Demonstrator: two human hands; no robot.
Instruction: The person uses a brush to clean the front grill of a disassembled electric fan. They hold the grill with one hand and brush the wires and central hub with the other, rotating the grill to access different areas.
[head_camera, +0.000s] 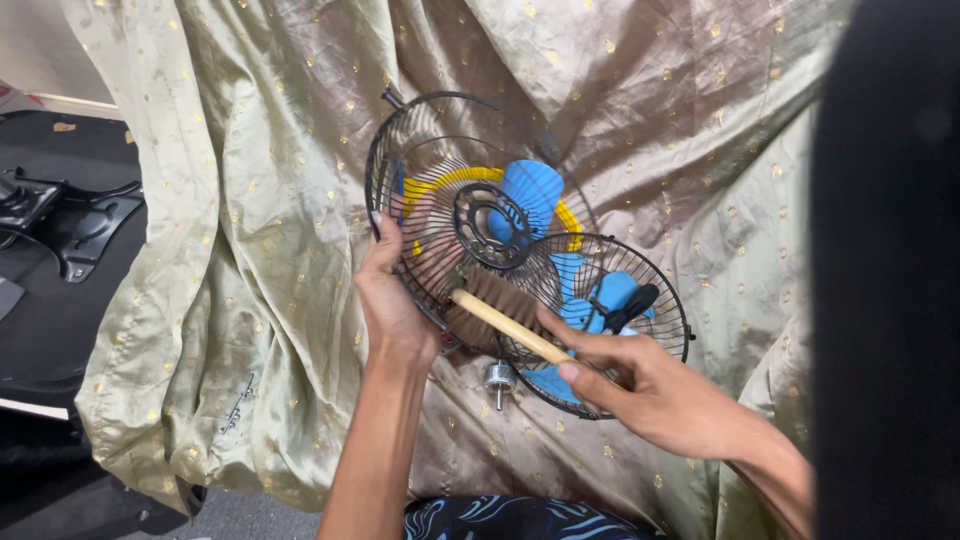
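While left hand (392, 300) grips rim of black wire fan guard (470, 215), right hand (640, 390) clasps wooden-handled brown bristle brush (497, 310) against grille, over gold-dotted satin cloth (250, 250)

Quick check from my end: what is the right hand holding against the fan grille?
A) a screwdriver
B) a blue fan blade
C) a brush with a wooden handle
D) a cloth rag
C: the right hand grips a brush with a pale wooden handle and brown bristles, laid on the black wire grille that the left hand steadies by its rim.
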